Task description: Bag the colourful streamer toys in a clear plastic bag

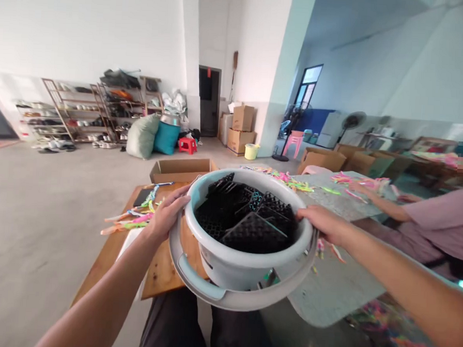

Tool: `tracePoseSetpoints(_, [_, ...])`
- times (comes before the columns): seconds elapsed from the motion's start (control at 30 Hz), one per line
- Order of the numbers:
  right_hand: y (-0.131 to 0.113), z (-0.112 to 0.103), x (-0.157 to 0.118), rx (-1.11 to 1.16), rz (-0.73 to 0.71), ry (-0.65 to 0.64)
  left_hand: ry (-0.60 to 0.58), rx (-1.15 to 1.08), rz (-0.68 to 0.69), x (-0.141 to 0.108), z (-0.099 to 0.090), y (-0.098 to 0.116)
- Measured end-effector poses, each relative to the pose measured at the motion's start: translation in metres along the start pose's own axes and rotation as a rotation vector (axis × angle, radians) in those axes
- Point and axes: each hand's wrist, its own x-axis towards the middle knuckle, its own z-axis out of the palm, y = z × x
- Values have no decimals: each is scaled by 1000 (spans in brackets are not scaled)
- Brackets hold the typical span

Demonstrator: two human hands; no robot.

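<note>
Between my two hands is a white plastic bucket (235, 259), its grey-white carrying handle (244, 298) hanging down on my side. Many black perforated plastic pieces (251, 231) fill the inside, lying at mixed angles. My left hand (170, 211) grips the rim at the left, with the thumb over the edge. At the right rim, my right hand (322, 222) is closed in the same way. The bucket is over the near edge of a wooden table (164, 273), above my lap. Whether it rests on the table cannot be made out.
Colourful soft strips (136, 220) lie on the wooden table's left part. An open cardboard box (183, 168) stands behind it. On the right, a grey table (326, 282) holds more strips, and a co-worker (438, 220) sits there. Shoe racks (87, 111) line the far wall.
</note>
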Motion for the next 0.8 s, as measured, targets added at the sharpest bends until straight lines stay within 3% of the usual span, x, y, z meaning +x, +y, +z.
tracePoseSetpoints(0.13, [-17,2,23,-241,-55,-26,-21,58,-11,15,-12,-5])
tracePoseSetpoints(0.2, [-29,-7,24,-420,-270,96,12,191,26,16,-11,-4])
tracePoseSetpoints(0.27, [-43,-12,14,-543,-549,180,151,453,131,13,-7,3])
tracePoseSetpoints(0.33, [-54,-6,-1,-621,-755,91,209,710,301,6,3,15])
tracePoseSetpoints(0.37, [-58,0,-9,-666,-812,-14,158,798,379,2,9,23])
tracePoseSetpoints(0.43, [-65,17,-20,-756,-849,-184,-66,925,436,-2,23,41])
tracePoseSetpoints(0.57, [-77,39,-14,-842,-784,-279,-414,1175,202,14,47,68])
tracePoseSetpoints(0.7, [-94,27,8,-886,-611,-404,-713,1341,-36,47,61,67])
tracePoseSetpoints(0.8, [-100,14,20,-908,-544,-514,-780,1436,-89,63,66,58])
